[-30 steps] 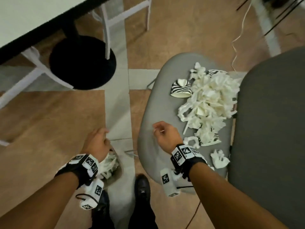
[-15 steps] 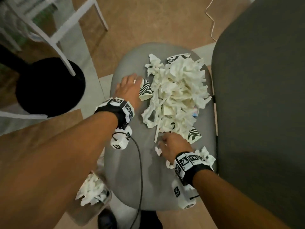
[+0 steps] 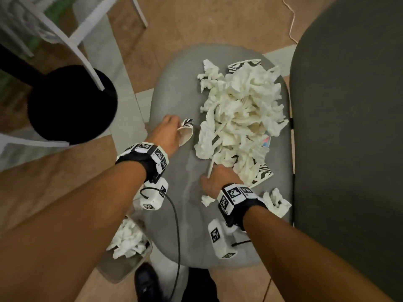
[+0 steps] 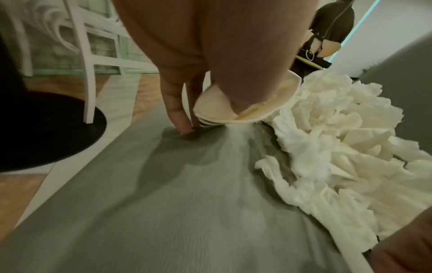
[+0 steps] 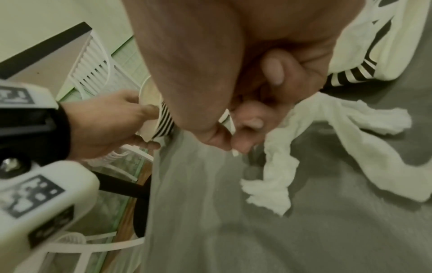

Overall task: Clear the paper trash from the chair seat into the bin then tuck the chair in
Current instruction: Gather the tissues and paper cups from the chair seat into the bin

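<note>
A heap of crumpled white paper [image 3: 242, 114] with zebra-striped paper cups lies on the grey chair seat [image 3: 174, 101]. My left hand [image 3: 178, 129] grips a crushed striped cup [image 3: 187, 131] at the heap's left edge; in the left wrist view the thumb is inside the cup [image 4: 245, 103]. My right hand [image 3: 207, 177] is at the heap's near edge, pinching a thin white paper strip [image 3: 211, 166]. Another striped cup [image 3: 262, 173] lies just right of it. The bin [image 3: 128, 247], holding white paper, stands on the floor below the seat's left front corner.
The dark grey chair back [image 3: 349, 127] fills the right side. A black round table base [image 3: 72, 105] and white chair legs [image 3: 82, 35] stand on the floor to the left. A loose paper wad [image 3: 277, 201] sits near the seat's right edge. My shoe [image 3: 146, 282] is beside the bin.
My left hand came up from the bin to the seat, lay beside the striped cup, and now grips it. My right hand moved forward to the heap's near edge.
</note>
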`<state>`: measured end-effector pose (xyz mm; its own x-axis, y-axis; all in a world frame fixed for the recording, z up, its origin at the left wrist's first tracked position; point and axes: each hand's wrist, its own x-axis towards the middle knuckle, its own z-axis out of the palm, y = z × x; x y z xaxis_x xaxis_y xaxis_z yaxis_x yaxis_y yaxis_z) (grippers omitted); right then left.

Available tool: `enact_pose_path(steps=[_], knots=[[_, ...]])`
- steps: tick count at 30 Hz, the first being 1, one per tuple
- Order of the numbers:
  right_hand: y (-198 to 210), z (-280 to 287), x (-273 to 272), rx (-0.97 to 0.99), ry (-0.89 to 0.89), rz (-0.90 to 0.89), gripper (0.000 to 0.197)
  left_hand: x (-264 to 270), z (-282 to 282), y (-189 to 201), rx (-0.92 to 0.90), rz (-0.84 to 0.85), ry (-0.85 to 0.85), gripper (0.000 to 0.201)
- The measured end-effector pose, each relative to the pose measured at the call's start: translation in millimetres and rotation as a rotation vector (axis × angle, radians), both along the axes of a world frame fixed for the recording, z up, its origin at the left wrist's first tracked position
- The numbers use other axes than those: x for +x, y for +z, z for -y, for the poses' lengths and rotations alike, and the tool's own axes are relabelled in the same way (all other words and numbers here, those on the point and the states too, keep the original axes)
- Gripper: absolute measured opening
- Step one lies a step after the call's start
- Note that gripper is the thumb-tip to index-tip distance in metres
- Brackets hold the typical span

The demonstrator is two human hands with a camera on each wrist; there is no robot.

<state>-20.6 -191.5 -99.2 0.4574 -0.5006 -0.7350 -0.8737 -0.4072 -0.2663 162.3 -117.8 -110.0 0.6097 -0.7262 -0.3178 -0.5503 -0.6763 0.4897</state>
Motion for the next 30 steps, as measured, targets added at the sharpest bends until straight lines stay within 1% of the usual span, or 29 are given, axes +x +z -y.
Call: enact_pose_path(steps=[2,3,4,7,10,12,16,17,20,21,23,25,26,27,28,29,30], knots=[[7,-12,2,0.031,0.026,0.005,0.04,-10,-16,6,0.028,-0.052,0.043,0.022],[11,-18,3,0.049,0.044,-0.002,0.04,-16,-26,11,0.032,-0.074,0.066,0.023],[15,-25,5,0.085,0.052,0.003,0.035,-21,-36,15,0.031,-0.089,0.087,0.024],[27,-56,10,0.201,0.027,0.034,0.03,-31,-77,24,0.004,-0.147,0.197,0.024],[32,-99,17,0.307,0.01,0.015,0.035,-34,-139,22,-0.015,-0.222,0.38,0.025],[28,-135,19,0.378,0.012,-0.013,0.034,-37,-187,17,-0.022,-0.266,0.498,0.028],[12,-213,21,0.474,0.047,-0.022,0.037,-48,-288,-1,0.042,-0.331,0.682,0.032],[7,-232,23,0.485,0.081,-0.04,0.037,-52,-312,-9,0.071,-0.352,0.71,0.034],[-11,-284,26,0.491,0.22,-0.149,0.035,-70,-377,-36,0.183,-0.43,0.744,0.045],[-19,-299,27,0.49,0.251,-0.183,0.032,-76,-395,-47,0.215,-0.453,0.745,0.046],[-36,-325,28,0.476,0.304,-0.184,0.026,-89,-419,-67,0.234,-0.482,0.737,0.045],[-43,-337,33,0.445,0.381,-0.16,0.021,-99,-431,-83,0.201,-0.511,0.742,0.047],[-47,-337,35,0.43,0.404,-0.165,0.022,-102,-434,-87,0.168,-0.54,0.761,0.046],[-47,-334,38,0.397,0.406,-0.164,0.027,-105,-435,-89,0.141,-0.573,0.784,0.041],[-47,-329,41,0.359,0.414,-0.149,0.035,-106,-435,-89,0.153,-0.595,0.793,0.034],[-46,-322,43,0.331,0.391,-0.14,0.042,-105,-434,-89,0.157,-0.6,0.785,0.027],[-44,-313,45,0.303,0.345,-0.131,0.046,-102,-432,-87,0.176,-0.592,0.753,0.026]])
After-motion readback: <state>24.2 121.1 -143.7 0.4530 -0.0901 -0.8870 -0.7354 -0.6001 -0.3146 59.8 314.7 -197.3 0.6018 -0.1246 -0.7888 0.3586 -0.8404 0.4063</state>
